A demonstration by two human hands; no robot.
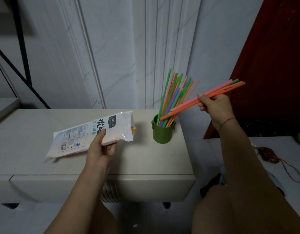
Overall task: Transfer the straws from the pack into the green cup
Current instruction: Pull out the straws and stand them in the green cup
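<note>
Straws (186,104) in right hand (215,105), slanting down-left toward green cup (163,134)

The pack (81,141) is opaque, so how many straws it holds cannot be told; only a few tips (133,128) peek from its mouth at its 3 o'clock end. Its small print is too fine to read. The left hand (102,150) shows a thumb on top, and its fingers (110,149) are mostly tucked under the pack.

The cup (163,135) wall hides the lower ends of the standing straws (171,92). The held straws (213,94) in the right hand (215,107) slant toward 8 o'clock across the cup's rim. Whether their ends are inside or merely in front cannot be told.

Both forearms are cut off at 6 o'clock, and the surface (145,157) at 9 o'clock. A dark thing (270,155) with a cord at 4 o'clock is too dim to identify.
</note>
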